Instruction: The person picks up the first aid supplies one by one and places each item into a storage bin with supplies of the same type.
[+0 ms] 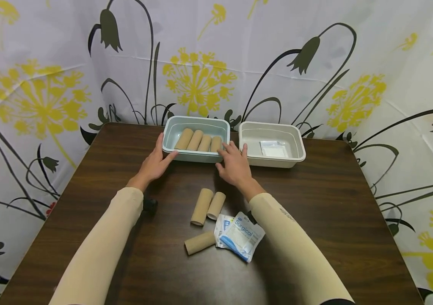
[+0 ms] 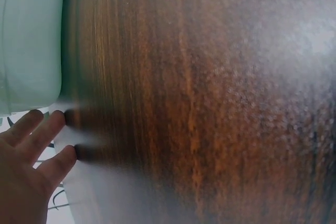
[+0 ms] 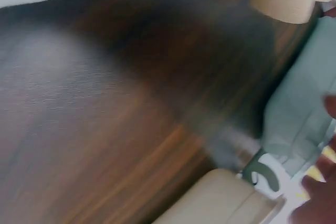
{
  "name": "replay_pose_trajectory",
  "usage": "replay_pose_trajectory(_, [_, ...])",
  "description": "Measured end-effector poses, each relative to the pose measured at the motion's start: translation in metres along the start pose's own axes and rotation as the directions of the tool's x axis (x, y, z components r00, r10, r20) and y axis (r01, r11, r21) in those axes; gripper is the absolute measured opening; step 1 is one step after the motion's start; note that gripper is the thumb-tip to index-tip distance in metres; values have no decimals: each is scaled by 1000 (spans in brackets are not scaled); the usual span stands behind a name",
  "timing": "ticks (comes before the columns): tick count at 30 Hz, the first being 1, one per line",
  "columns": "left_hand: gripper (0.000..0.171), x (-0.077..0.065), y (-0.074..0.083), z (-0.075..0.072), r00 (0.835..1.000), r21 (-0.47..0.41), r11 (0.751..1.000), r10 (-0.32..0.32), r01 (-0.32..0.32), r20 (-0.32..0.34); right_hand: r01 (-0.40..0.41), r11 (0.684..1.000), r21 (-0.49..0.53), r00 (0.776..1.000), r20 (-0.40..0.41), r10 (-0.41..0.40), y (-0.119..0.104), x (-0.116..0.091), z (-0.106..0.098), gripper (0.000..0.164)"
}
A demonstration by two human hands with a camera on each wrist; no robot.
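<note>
A pale blue plastic bin (image 1: 197, 156) stands at the back of the table and holds several cardboard tubes (image 1: 195, 140) in a slanted row. At its left end is my left hand (image 1: 152, 164), thumb along the front and fingers at the side. My right hand (image 1: 235, 164) is at the bin's front right corner with its fingers spread. In the left wrist view, the left fingers (image 2: 39, 140) extend near the bin's corner. The right hand is mostly cut off in the right wrist view. Neither hand visibly grips the bin.
To the right stands a beige bin (image 1: 273, 162) with a white packet (image 1: 273, 148) inside. Nearer on the dark wooden table (image 1: 155, 262) lie three cardboard tubes (image 1: 202, 206) and overlapping packets, the upper one a "Surgical" packet (image 1: 242, 235). A floral curtain (image 1: 262, 51) hangs behind.
</note>
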State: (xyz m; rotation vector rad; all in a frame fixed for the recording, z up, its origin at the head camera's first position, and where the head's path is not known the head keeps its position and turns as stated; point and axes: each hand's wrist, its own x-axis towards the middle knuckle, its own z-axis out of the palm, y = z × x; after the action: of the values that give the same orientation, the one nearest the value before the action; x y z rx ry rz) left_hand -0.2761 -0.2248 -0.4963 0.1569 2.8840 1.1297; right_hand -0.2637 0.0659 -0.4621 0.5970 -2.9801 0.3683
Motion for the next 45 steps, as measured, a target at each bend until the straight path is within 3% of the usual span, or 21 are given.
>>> replay_pose_trajectory(5, [90, -1, -2, 2, 1000, -12, 1000, 5, -5, 4, -32, 999, 5, 997, 77, 32, -7, 0, -1, 60])
replay_pose_trajectory(16, [89, 1, 1, -1, 1000, -10, 1000, -1, 1, -1, 49, 985, 163, 998, -44, -42, -5, -20, 2, 64])
replay_pose_trajectory(22, [89, 1, 1, -2, 1000, -8, 1000, -10, 10, 1, 143, 957, 252, 989, -81, -126, -11, -38, -2, 61])
replay_pose_trajectory(26, [89, 1, 0, -2, 1000, -3, 1000, -5, 5, 2, 231, 914, 333, 972, -31, -234, -12, -55, -2, 64])
replay_pose_trajectory(30, [88, 0, 0, -1, 1000, -8, 1000, -4, 4, 3, 290, 880, 375, 936, 79, -342, -13, -74, 2, 83])
replay_pose_trajectory(35, [88, 0, 1, -1, 1000, -10, 1000, -6, 6, 4, 307, 888, 343, 901, 196, -388, -16, -90, 13, 100])
replay_pose_trajectory(45, [88, -1, 1, -1, 1000, -16, 1000, -9, 9, -2, 334, 910, 245, 892, 231, -389, -28, -94, 21, 106])
